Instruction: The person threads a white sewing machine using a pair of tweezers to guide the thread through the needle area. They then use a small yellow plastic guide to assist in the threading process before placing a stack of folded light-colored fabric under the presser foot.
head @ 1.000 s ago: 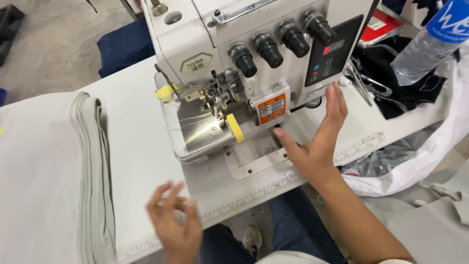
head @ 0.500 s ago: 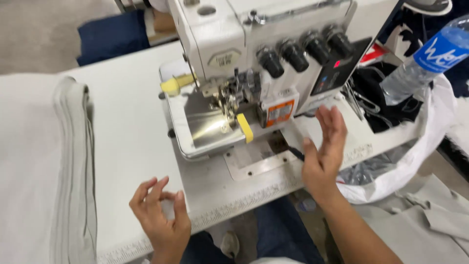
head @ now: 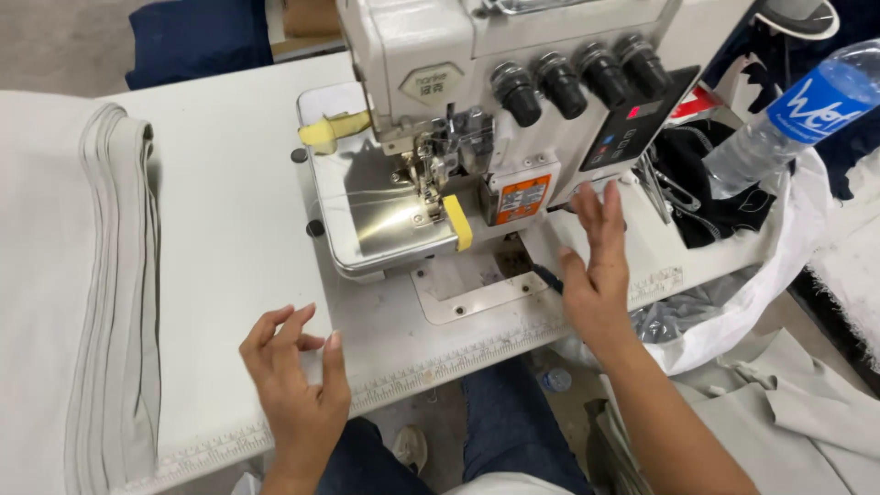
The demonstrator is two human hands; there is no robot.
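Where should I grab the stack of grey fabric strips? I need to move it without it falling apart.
Probably at the near end of the fabric stack, coming from its right edge: the layered folds show there and it lies flat on the table.

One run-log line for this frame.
left hand: open, above table edge | right hand: open, beside sewing machine | holding: nothing

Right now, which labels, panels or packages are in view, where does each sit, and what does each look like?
Warning sticker: machine front, beside the needle area; small rectangle, orange and white.
Control panel: machine's right face, above the right hand; black slanted rectangle with red and blue marks.
Badge: upper machine body; pale hexagon.
Bottle: top right, tilted; clear plastic, blue wrap.
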